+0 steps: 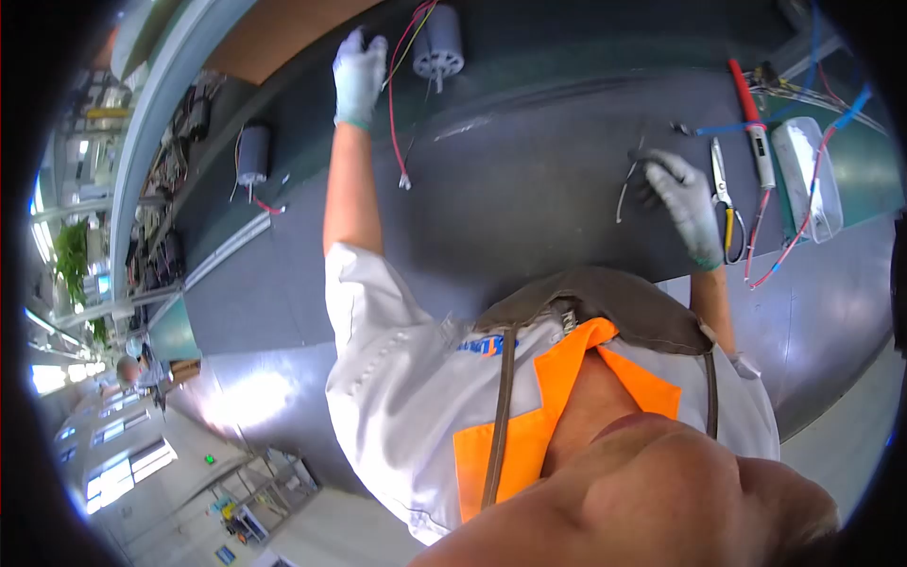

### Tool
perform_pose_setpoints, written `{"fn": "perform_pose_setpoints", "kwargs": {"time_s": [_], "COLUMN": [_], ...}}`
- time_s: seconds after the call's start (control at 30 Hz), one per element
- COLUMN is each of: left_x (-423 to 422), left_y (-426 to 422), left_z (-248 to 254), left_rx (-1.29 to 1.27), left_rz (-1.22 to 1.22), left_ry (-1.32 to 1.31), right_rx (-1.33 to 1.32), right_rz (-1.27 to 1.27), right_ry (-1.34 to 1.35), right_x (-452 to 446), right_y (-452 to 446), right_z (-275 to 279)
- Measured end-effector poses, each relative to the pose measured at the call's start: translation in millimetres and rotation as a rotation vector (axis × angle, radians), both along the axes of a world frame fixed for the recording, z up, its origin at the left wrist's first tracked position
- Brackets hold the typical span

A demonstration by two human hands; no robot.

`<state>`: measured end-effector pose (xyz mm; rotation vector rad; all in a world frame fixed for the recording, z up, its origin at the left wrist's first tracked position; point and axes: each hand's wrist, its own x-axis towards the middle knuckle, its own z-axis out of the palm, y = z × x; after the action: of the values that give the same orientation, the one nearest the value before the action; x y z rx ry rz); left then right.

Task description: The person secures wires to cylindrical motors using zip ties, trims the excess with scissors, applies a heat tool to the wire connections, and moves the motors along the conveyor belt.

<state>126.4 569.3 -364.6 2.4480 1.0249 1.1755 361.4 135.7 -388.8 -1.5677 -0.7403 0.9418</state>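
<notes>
My left hand (360, 71), in a pale glove, is at the upper left with its fingers bent and a gap between them; nothing shows in it. Just right of it, a grey cylindrical motor (437, 42) trails yellow and red wires (393, 128) that run down beside the hand to a white connector (404, 180). At the right, my gloved right hand (678, 194) has dark fingertips pinched around a thin pale strip (622, 200). Close by lie scissors (722, 194) with a yellow and black handle, and a red and grey pen-like tool (756, 132) on a cable.
A second motor (252, 153) sits farther left on the dark work surface (510, 208). The clear plastic box (809, 180) is at the far right, below a bundle of wires (770, 83). A brown board (283, 33) edges the upper left. A person (129, 370) is in the distance.
</notes>
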Motion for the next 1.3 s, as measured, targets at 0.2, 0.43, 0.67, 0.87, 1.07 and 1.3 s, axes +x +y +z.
{"fn": "perform_pose_setpoints", "kwargs": {"time_s": [0.2,0.43,0.67,0.87,1.07,1.3], "left_x": [-67,-64,15,95,80,97], "left_y": [64,72,105,39,-1,34], "left_z": [-18,-19,-61,-59,-4,20], "left_rx": [-0.494,-0.407,-1.151,-0.378,0.152,-0.045], "left_rz": [-0.122,-0.177,-0.255,0.161,-0.047,-0.007], "left_ry": [-0.026,-0.089,-0.596,0.588,1.105,0.819], "right_rx": [0.095,-0.073,0.155,0.116,0.086,0.218], "right_rz": [0.354,0.429,0.388,0.371,0.441,0.466], "right_ry": [0.155,0.775,0.371,0.280,0.241,0.152], "right_x": [-22,-131,-94,-37,-30,-47], "right_y": [111,287,219,149,68,66], "right_z": [17,-50,-3,32,32,7]}}
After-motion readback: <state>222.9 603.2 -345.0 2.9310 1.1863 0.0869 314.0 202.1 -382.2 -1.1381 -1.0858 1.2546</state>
